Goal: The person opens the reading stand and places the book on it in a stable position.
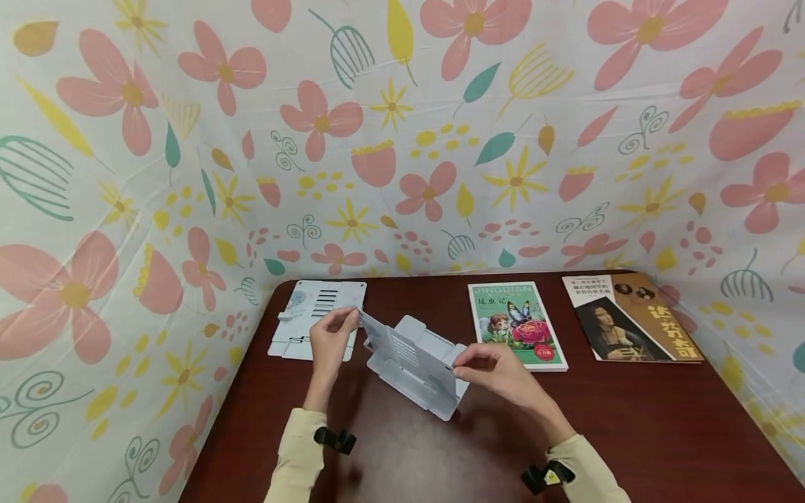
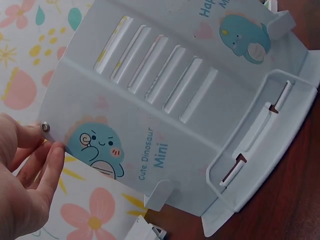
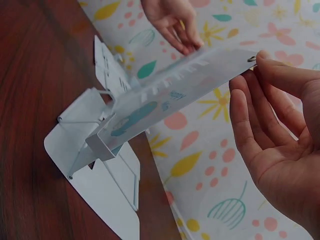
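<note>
A white metal book stand [image 1: 410, 353] stands unfolded on the table, its slotted back panel [image 2: 150, 90] tilted up from the base. Blue dinosaurs and the words "Cute Dinosaur Mini" are printed on the panel. My left hand [image 1: 331, 341] pinches one upper corner, by a small rivet, between thumb and fingers. At the opposite corner, my right hand [image 3: 280, 115] pinches the panel edge, thumb on one side and fingers on the other. The base plate [image 3: 95, 150] and its wire supports show behind the panel in the right wrist view.
A second white stand [image 1: 304, 334] lies flat at the back left. Toward the back right lie a green children's book [image 1: 517, 325] with a butterfly cover and a brown book [image 1: 632, 318] with a portrait. Flowered cloth [image 1: 428, 230] hangs around the dark wooden table [image 1: 503, 447].
</note>
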Tool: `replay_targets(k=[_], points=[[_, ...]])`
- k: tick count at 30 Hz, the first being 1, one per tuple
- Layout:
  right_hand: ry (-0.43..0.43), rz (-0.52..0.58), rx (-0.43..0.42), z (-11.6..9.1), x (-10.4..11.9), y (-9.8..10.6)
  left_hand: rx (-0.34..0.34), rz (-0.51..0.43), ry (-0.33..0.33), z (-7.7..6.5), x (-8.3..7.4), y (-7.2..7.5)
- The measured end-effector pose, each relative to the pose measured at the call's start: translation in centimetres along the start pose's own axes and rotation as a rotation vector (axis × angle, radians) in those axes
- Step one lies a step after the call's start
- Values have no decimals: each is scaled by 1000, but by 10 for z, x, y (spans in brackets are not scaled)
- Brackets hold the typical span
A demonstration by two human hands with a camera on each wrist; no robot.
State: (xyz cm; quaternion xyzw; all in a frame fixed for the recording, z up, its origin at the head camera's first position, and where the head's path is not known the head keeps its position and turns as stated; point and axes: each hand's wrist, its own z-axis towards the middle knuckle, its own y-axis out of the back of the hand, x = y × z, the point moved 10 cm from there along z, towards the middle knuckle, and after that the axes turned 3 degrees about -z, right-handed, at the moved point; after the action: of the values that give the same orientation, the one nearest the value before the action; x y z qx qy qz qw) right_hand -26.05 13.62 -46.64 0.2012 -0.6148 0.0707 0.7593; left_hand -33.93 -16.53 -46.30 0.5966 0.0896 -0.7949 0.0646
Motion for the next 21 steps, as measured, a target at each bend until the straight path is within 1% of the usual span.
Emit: replay_targets(k=[4,8,10,14,18,21], points=[[24,5,27,3,3,-9,-21,29,4,5,0,-4],[21,-5,44,6,4,-16,-33,71,4,9,0,-10],[16,-4,54,6,4,-19,-26,85,13,9,0,-14],[15,0,68,9,5,-26,14,88,43,11,2,-23],[22,19,65,15,8,-33,80,80,70,13,2,-37],[36,36,59,21,10,-38,144,78,87,14,0,-51]])
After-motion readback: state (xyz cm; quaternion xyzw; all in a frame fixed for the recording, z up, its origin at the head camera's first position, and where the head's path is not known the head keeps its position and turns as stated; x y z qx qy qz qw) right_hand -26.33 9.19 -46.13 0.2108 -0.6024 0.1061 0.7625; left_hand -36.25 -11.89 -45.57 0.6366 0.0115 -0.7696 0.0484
